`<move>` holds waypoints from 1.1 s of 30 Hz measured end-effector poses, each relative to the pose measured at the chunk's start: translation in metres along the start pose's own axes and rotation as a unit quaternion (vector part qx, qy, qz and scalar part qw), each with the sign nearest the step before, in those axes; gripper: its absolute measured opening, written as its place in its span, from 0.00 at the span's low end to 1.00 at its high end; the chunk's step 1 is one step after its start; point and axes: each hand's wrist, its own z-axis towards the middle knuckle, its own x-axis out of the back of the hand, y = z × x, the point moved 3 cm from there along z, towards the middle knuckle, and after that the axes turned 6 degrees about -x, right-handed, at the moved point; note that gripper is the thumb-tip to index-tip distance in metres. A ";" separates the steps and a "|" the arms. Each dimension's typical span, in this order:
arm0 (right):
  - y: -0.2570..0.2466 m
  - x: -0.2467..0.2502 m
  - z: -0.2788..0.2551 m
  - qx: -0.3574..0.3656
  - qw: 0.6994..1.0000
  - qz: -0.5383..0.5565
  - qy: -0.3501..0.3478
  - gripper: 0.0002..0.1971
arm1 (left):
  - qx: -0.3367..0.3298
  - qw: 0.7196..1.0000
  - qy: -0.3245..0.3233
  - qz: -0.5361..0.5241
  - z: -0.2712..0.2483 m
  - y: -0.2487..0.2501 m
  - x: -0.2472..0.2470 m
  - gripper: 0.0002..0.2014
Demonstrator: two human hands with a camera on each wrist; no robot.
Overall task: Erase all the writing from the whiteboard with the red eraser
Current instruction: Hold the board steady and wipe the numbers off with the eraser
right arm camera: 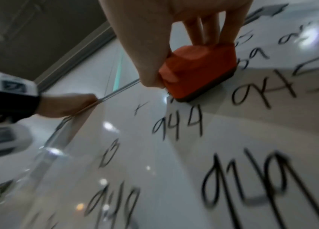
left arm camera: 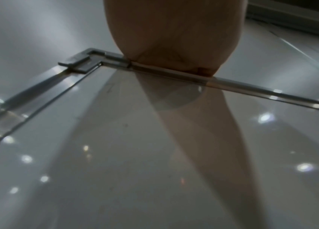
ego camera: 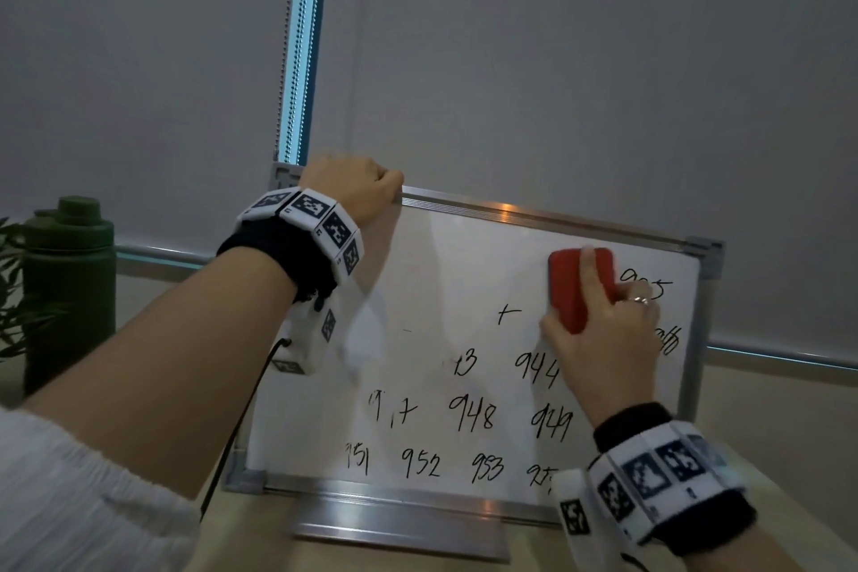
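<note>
Now | right hand [ego camera: 603, 339] grips red eraser [ego camera: 578, 288], flat on whiteboard [ego camera: 464, 255] | left hand [ego camera: 348, 190] clamps top frame | best: firm overlapping strokes down rows.

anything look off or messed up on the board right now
Nothing is damaged or spilled. The whiteboard just looks half done: a stray "+" and partly wiped numbers remain left of the red eraser that the right hand grips. The left hand holds the top frame.
</note>
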 end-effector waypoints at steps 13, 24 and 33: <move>0.033 0.008 0.012 -0.025 0.999 -0.001 0.028 0.38 | -0.003 1.000 -0.016 0.027 -0.003 0.005 0.005 0.23; 0.017 0.010 -0.001 0.110 0.993 -0.026 0.037 0.39 | -0.005 0.999 -0.026 0.023 -0.007 0.008 0.011 0.26; -0.030 -0.006 -0.024 0.079 0.997 -0.014 -0.023 0.40 | 0.004 0.999 -0.031 0.040 -0.004 0.008 0.007 0.23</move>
